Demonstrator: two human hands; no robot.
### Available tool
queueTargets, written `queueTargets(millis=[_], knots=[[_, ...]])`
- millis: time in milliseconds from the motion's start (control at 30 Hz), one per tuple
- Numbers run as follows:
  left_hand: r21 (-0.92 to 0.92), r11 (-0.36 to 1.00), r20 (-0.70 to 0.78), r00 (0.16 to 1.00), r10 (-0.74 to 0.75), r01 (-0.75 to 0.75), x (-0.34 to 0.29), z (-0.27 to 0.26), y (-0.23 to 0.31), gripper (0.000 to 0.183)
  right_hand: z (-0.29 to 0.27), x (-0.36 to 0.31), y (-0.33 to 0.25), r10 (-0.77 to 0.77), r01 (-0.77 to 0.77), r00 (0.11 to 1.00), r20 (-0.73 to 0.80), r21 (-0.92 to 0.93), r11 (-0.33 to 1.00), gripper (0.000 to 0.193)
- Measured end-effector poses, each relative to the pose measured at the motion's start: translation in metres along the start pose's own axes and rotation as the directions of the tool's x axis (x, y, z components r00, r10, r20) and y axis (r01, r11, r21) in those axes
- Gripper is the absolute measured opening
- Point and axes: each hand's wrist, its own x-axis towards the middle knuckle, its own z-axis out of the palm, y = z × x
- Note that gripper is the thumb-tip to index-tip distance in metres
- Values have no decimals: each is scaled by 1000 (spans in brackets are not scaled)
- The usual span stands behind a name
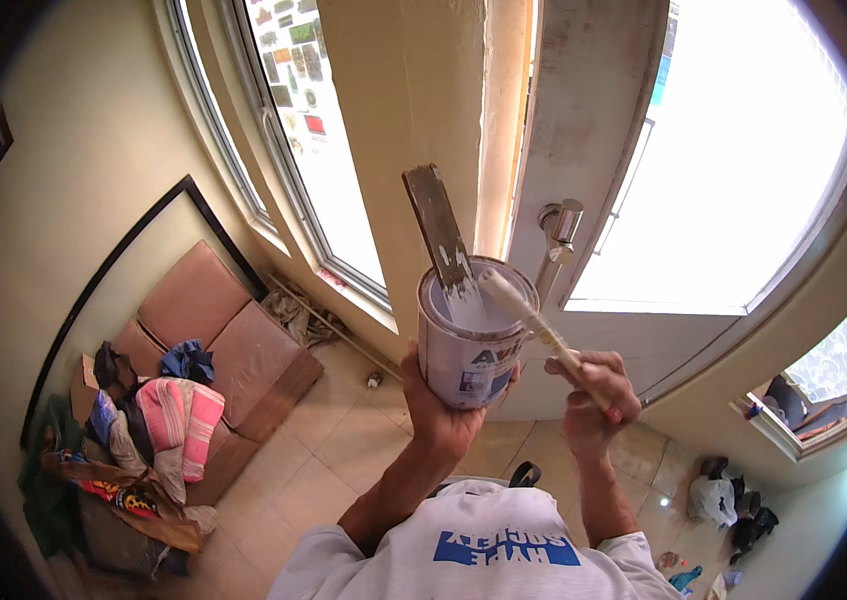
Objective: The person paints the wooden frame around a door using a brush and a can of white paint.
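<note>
My left hand [440, 420] is wrapped round a white paint can [443, 345] from below and holds it up in front of me. White paint coats the inside of the can, and a flat wooden stick [438, 225], smeared with paint at its lower end, leans out of it. In my right hand [598, 395] is a paint-smeared paintbrush [543, 330], gripped near the red end of its handle. The brush's far end lies over the can's opening; whether it touches the paint, I cannot tell.
Ahead stands a grey door [583, 110] with a metal handle [561, 225] and a bright glass pane. A window [318, 130] is left of it. A brown sofa [203, 300] holds heaped clothes [178, 415]. Bags and shoes [728, 505] lie on the tiled floor at right.
</note>
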Motion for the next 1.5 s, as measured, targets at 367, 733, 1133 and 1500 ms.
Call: queueTargets(millis=[367, 733, 1133, 1500], knots=[[-91, 991, -17, 995, 98, -99, 6, 38, -33, 74, -38, 51, 1, -460, 648, 759, 460, -469, 600, 34], [-119, 968, -119, 971, 208, -222, 2, -2, -36, 73, -75, 188, -12, -111, 333, 926, 361, -642, 691, 23], [-101, 970, -149, 967, 205, -221, -2, -87, -17, 68, -70, 234, -16, 100, 245, 893, 438, -662, 708, 16], [-122, 977, -124, 979, 160, -175, 8, -131, -8, 62, -59, 249, -28, 118, 389, 835, 537, -728, 565, 15]])
